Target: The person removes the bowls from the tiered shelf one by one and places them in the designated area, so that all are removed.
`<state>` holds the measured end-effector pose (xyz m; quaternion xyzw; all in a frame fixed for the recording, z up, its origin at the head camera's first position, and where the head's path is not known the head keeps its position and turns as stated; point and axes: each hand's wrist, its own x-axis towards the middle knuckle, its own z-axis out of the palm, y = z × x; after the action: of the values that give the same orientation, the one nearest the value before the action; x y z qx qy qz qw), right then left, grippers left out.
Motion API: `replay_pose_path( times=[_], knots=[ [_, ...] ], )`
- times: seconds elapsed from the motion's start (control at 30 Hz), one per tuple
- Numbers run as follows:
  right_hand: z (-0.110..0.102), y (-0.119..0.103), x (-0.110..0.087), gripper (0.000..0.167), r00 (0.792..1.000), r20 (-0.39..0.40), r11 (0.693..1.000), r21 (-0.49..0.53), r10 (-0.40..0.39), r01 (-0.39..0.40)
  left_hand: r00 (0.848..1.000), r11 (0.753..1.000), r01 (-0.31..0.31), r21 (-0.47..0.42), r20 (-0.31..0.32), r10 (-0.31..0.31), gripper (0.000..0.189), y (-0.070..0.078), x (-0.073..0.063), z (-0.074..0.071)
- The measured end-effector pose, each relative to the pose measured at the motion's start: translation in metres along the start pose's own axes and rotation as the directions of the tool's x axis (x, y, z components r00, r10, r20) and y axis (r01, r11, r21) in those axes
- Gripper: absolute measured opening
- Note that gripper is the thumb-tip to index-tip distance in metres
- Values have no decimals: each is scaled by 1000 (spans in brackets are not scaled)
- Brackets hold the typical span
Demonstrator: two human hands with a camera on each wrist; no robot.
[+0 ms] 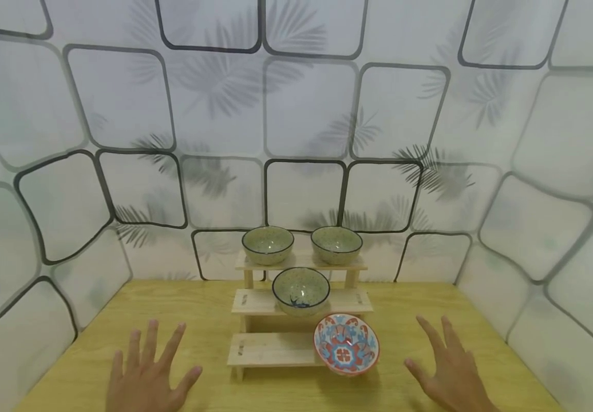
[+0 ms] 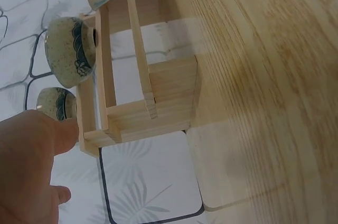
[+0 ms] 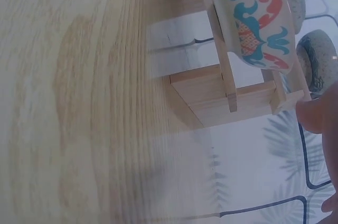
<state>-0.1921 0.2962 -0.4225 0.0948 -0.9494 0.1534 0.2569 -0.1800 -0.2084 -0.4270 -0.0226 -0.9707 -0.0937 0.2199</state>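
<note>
My left hand is over the table's near left, fingers spread, holding nothing. The right hand mirrors it on the right, also spread and apart from everything. Between them stands a three-tier wooden stand. A red-and-blue patterned bowl, nearest to the right hand, sits at the right of the lowest tier. One speckled green bowl with a dark rim occupies the middle tier. On the top tier are a left green bowl and a right green bowl. All the bowls are upright.
The stand rests on a yellowish wood-grain table. Behind it and along both sides hangs a pale covering printed with rounded dark outlines and grey leaves. The left part of the lowest tier shows bare wood.
</note>
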Motion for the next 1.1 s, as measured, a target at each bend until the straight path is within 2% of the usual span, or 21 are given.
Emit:
replay_pose_path(
  times=[0.23,0.3,0.33,0.4,0.47,0.53,0.6,0.67,0.77,0.87,0.97,1.03,1.1],
  knots=[
    [4,-1,3,73,1000,-26,984,178,-17,21,998,995,-64,-78,-10,63,76,5,3,-1],
    [6,-1,3,72,999,-31,976,217,-20,27,998,988,-55,-147,29,60,76,5,6,-2],
    [6,-2,3,71,1000,-24,971,238,-16,22,996,980,-39,-197,69,53,76,5,8,-3],
    [7,-3,3,70,1000,5,960,280,6,-7,986,954,5,-299,158,45,77,4,10,-6],
    [7,-7,4,69,997,69,938,342,43,-64,971,919,55,-391,237,43,77,3,14,-9],
    [7,-10,5,70,987,140,905,406,77,-129,960,883,79,-463,275,59,75,3,17,-11],
    [7,-14,6,69,975,199,859,479,94,-181,955,849,93,-521,288,72,73,3,20,-11],
    [7,-18,10,67,969,230,813,546,86,-201,956,797,100,-595,279,88,70,4,22,-11],
    [6,-24,14,63,969,245,745,640,36,-189,948,680,155,-716,301,101,65,5,27,-9],
    [8,-26,17,61,965,259,683,712,-40,-163,940,530,210,-821,320,123,62,4,34,-6],
    [12,-26,18,61,951,287,636,756,-113,-152,919,382,275,-882,358,165,60,1,43,-2],
    [14,-28,19,61,940,304,610,778,-158,-150,903,297,311,-903,379,205,61,-4,49,2],
    [15,-32,20,62,925,331,581,797,-187,-168,882,229,340,-912,394,258,62,-7,54,5]
  ],
)
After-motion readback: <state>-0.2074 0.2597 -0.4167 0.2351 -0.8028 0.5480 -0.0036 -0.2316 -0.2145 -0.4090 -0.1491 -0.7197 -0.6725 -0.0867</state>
